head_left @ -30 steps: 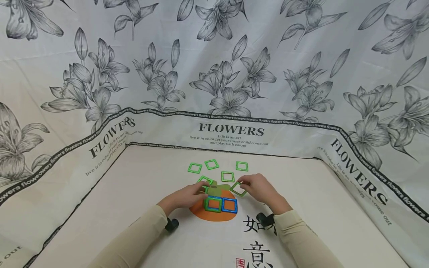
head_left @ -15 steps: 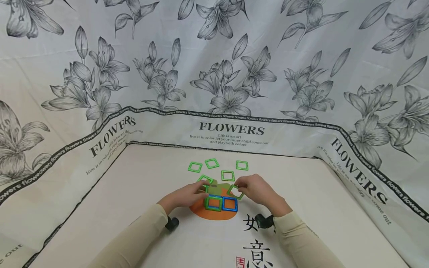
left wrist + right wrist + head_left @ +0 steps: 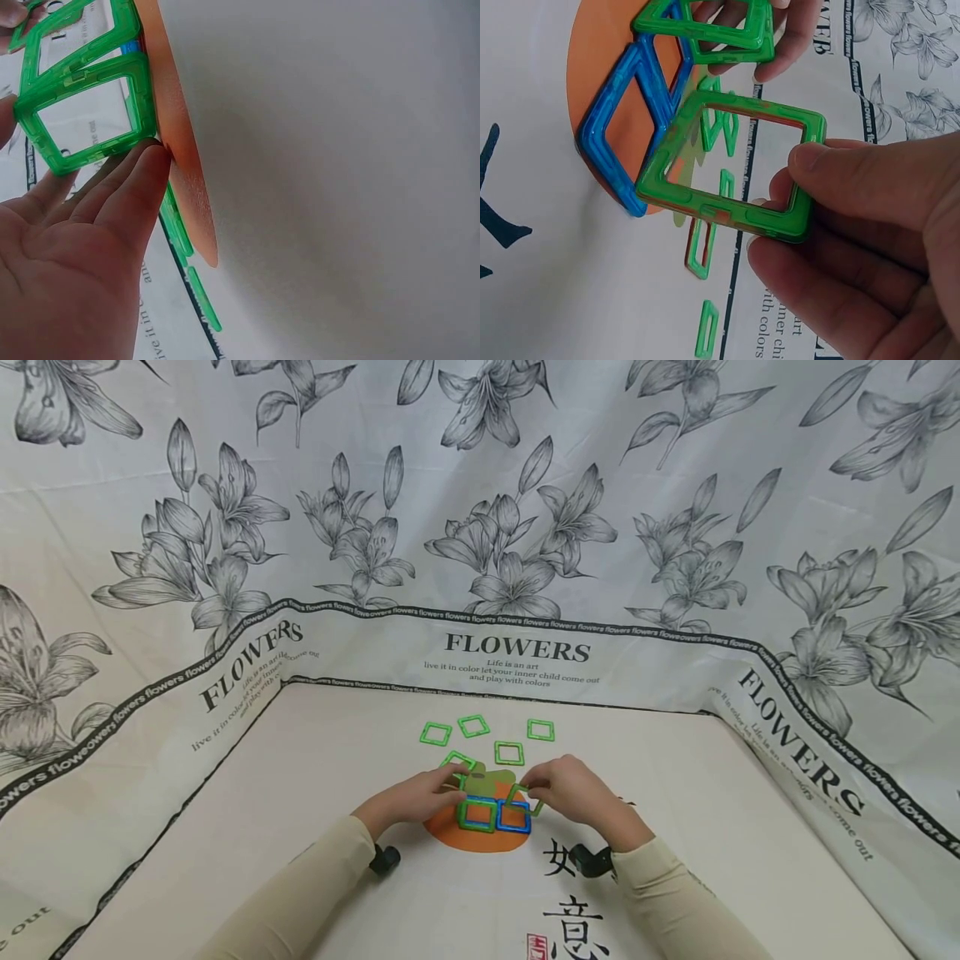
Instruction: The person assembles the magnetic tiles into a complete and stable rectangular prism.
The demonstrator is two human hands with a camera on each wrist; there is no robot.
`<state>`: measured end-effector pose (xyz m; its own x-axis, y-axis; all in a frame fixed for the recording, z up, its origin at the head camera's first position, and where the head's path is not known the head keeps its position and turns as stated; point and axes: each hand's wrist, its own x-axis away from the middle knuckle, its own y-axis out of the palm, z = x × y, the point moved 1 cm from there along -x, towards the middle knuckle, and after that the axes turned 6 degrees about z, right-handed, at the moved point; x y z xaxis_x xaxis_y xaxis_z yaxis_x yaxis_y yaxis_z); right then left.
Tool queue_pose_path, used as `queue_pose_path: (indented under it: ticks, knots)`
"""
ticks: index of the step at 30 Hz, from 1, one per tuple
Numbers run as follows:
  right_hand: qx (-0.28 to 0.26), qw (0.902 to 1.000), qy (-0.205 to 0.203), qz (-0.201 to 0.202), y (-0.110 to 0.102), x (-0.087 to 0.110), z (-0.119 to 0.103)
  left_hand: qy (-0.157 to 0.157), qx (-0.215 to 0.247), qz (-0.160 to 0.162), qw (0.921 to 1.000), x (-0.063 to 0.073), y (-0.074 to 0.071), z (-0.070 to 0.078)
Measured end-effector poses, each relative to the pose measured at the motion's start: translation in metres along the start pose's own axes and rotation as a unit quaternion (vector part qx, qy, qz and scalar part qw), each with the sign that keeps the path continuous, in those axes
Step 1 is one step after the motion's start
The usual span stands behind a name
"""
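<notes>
The flower-printed cloth [image 3: 487, 535] rises beyond both hands, just as it did a second ago. In front of it spreads the white bench [image 3: 420, 910], which carries black characters [image 3: 576, 927] on the person's side of the right hand. Both forearms are in pale sleeves [image 3: 667, 885]. Between the hands lies the orange print [image 3: 487, 843], partly covered.

The right hand [image 3: 573, 785] shows the main change: a second ago it held its square off to the right, past the edge of the print, and now it has come inward, with the square tilted more steeply above the right blue square [image 3: 513, 830]. Its thumb and fingers are nearly closed, pinching one side of this tilted green square [image 3: 727, 213], which extends from the fingertips towards the left hand. The left hand [image 3: 412, 797] is almost where it was, partly open, with thumb and fingers at opposite sides of an upright green square [image 3: 142, 105]. Another green square [image 3: 127, 19] meets that one along an edge, on the side away from the palm.

The right blue square lies flat on the print, inward of the right hand. The left blue square [image 3: 480, 798] is beside it, close to the left fingertips and partly hidden under green. Five loose green squares [image 3: 510, 764] lie beyond the hands, the closest just past the left fingers.
</notes>
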<state>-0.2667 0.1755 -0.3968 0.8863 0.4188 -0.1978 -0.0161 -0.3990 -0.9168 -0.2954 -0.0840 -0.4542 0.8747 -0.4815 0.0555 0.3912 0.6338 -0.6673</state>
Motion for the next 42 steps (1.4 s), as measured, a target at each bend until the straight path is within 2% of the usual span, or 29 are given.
queue_pose_path:
  ticks: [6, 17, 32, 42]
  knots:
    - [-0.01, 0.9998, -0.016, -0.008, 0.0, 0.002, -0.003, -0.003, -0.002, 0.0, 1.0, 0.0, -0.001, 0.001]
    - [0.002, 0.9969, -0.071, -0.034, 0.003, 0.006, -0.009, -0.001, 0.0, -0.002, 1.0, 0.0, 0.0, 0.001]
    - [0.005, 0.9956, -0.077, -0.054, 0.009, 0.006, -0.012, 0.001, -0.005, 0.0, 1.0, -0.001, 0.001, 0.001]
    - [0.016, 0.9944, -0.091, -0.05, 0.011, 0.003, -0.014, 0.004, 0.0, 0.0, 1.0, 0.0, 0.001, 0.0]
